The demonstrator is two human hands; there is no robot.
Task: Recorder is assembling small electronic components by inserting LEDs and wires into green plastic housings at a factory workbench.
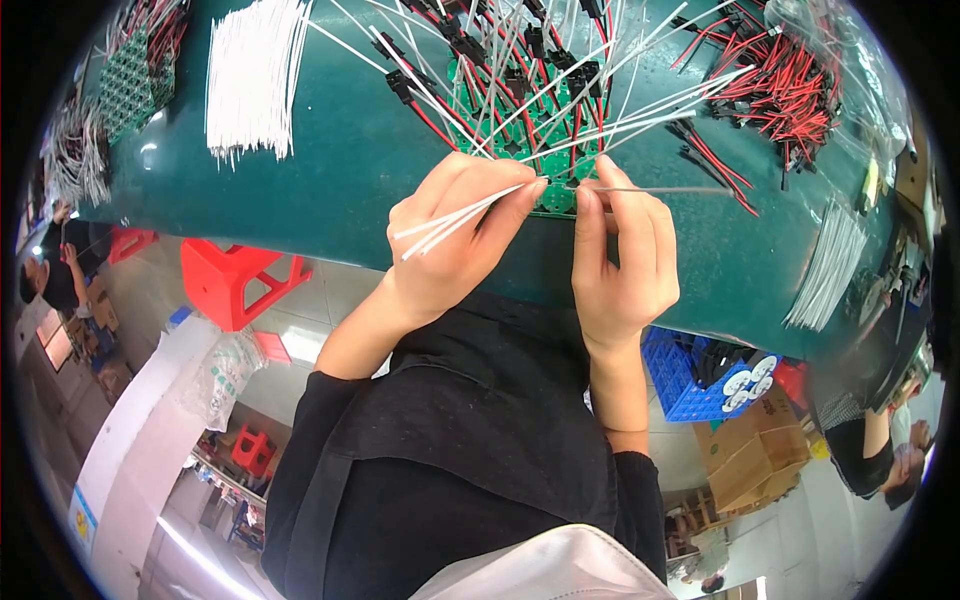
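My left hand (450, 225) is closed in a pinch on a few white wires (455, 221), whose loose ends fan out across its back. Thumb and forefinger of my right hand (635, 255) pinch a thin grey wire (680, 190) that reaches out to the right. Both sets of fingertips are close together over the near edge of a panel of round green circuit boards (556, 200). Red and black cables with black connectors (468, 47) stand up from the panel among long white wires (660, 118). The inner ends of the wires are too small to make out.
A stack of white wires (255, 80) lies at the far left, grey wires (828, 265) at the right. Loose red and black cables (790, 95) are heaped back right. Below the table are a red stool (225, 285) and a blue crate (690, 385). Other people are at both sides.
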